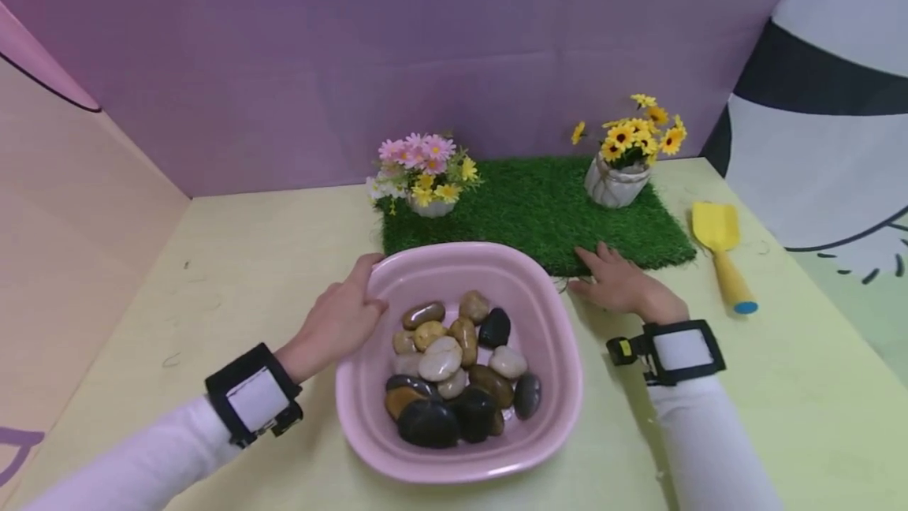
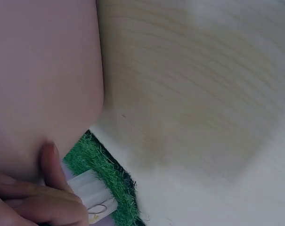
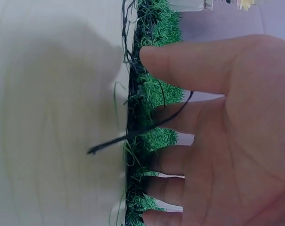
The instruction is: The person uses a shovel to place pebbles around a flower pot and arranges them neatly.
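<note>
A pink plastic basin (image 1: pixel 461 259) stands in the middle of the table and holds several smooth pebbles (image 1: pixel 440 359) in black, brown and cream. My left hand (image 1: pixel 344 314) grips its upper left rim. In the left wrist view the fingers (image 2: pixel 52 162) curl against the basin's outer wall (image 2: pixel 48 80). To the right of the basin, my right hand (image 1: pixel 615 282) lies with spread fingers on the front edge of a green artificial grass mat (image 1: pixel 525 203). From the right wrist, the palm (image 3: pixel 241 127) shows bare, with loose dark strands along the mat's edge.
Two pots of artificial flowers stand on the mat: pink and yellow blooms (image 1: pixel 426 168) at its left end, yellow ones (image 1: pixel 634 140) at its right. A yellow toy shovel (image 1: pixel 725 255) lies to the right. Behind the table rises a purple backdrop (image 1: pixel 390 46).
</note>
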Motion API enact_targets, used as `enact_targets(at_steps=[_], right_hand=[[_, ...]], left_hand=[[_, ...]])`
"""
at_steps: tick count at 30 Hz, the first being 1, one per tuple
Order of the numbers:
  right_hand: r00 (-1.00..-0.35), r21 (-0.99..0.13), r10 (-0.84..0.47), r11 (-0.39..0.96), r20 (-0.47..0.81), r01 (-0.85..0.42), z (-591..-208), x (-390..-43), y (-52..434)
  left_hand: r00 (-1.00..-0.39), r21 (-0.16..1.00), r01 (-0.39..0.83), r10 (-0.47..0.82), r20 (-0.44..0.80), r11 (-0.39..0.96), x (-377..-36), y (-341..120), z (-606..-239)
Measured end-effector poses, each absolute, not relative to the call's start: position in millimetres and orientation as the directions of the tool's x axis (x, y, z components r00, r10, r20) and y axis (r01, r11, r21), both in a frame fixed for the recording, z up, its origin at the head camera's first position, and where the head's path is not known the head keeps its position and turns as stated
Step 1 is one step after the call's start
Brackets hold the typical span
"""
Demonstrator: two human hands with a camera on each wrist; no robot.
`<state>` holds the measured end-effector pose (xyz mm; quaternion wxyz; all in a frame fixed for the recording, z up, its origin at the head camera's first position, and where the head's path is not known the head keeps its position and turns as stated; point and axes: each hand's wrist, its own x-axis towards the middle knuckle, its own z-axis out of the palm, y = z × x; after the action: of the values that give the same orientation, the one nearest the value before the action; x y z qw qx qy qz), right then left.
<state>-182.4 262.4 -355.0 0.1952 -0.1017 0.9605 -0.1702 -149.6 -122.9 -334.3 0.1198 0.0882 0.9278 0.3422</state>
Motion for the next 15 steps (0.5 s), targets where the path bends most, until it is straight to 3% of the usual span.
enact_targets(at_steps=[15], right_hand=[[-0.913, -0.322, -0.204, 0.943, -0.353, -0.086, -351.3, -179.5, 251.4]], left_hand=[[-0.952, 0.664, 0.135, 0.283, -0.12, 0.735, -155.1, -119.3, -335.5]])
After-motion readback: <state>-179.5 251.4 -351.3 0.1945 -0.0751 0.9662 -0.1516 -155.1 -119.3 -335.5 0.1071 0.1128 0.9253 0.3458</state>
